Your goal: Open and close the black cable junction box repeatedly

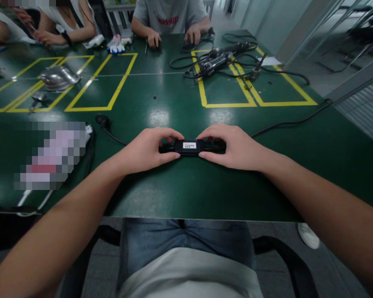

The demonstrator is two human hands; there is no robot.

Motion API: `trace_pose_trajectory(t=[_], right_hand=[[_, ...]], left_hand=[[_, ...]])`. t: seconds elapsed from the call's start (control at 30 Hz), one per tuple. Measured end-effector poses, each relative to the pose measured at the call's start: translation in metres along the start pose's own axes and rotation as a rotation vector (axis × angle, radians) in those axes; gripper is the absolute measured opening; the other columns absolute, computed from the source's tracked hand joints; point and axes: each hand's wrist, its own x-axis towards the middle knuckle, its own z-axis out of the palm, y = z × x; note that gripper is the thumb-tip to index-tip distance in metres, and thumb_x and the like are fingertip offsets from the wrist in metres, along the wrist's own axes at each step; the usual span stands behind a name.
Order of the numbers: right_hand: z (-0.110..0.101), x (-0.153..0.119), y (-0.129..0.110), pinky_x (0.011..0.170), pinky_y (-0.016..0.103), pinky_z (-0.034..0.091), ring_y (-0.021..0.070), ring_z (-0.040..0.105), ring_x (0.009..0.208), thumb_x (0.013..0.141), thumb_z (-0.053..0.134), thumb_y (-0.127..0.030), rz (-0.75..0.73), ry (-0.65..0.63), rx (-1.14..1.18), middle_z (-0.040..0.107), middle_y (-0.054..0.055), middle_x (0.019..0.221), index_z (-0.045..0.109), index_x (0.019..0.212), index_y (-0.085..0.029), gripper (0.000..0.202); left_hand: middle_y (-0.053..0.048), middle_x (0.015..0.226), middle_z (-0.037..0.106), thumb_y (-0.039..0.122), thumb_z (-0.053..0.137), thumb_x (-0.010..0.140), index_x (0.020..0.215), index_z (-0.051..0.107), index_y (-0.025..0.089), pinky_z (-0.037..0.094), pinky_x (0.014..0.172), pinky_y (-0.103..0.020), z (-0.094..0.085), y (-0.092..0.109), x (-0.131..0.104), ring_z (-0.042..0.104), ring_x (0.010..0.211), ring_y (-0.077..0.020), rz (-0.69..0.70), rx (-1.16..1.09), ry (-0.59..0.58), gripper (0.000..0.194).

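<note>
A small black inline box [190, 152] with a white printed label on top lies level between my hands, close above or on the green table. My left hand [152, 148] pinches its left end between thumb and fingers. At the opposite end, my right hand [233, 147] holds it in the same way. Black cord comes out of both ends of the box. Beyond my left wrist, a cord leads to a black power plug [102, 120]. Past my right hand, another black cord [286, 123] runs toward the table's right edge. The fingertips behind the box are partly hidden.
Green table [161, 194] with yellow tape outlines. A blurred-out object [54, 155] with white cable lies at left. Farther back are a metal bowl-shaped part [59, 77], gloves [116, 44] and corded power tools [216, 64]. A person [170, 20] sits opposite, others at far left.
</note>
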Motion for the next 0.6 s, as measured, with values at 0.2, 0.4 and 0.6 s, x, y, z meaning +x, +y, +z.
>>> trace_pose_trajectory(t=[0.2,0.4,0.6], right_hand=[[-0.0005,0.0005,0.0004,0.092,0.046,0.059,0.0316,0.077,0.100,0.092,0.088,-0.044,0.008,-0.015,0.002,0.087,0.011,0.115,0.086,0.120,-0.024,0.034],[-0.0021,0.0017,0.0010,0.092,0.046,0.060,0.0313,0.077,0.099,0.092,0.091,-0.042,0.032,-0.035,0.039,0.087,0.009,0.111,0.086,0.116,-0.024,0.030],[-0.0015,0.0016,0.0007,0.095,0.048,0.061,0.0327,0.077,0.102,0.089,0.094,-0.043,0.049,-0.026,0.034,0.087,0.009,0.113,0.086,0.114,-0.027,0.030]], left_hand=[[-0.006,0.113,0.086,0.035,0.085,0.093,0.129,0.084,0.021,0.060,0.102,-0.039,0.0013,-0.0027,0.0009,0.077,0.099,-0.0237,0.028,0.023,0.016,0.039],[-0.007,0.114,0.085,0.032,0.086,0.093,0.129,0.084,0.021,0.060,0.103,-0.040,0.0023,-0.0026,0.0009,0.077,0.100,-0.0240,0.035,0.056,0.017,0.038],[-0.007,0.114,0.084,0.034,0.087,0.092,0.128,0.083,0.021,0.060,0.103,-0.042,0.0018,-0.0026,0.0003,0.077,0.103,-0.0262,0.059,0.094,0.019,0.038]])
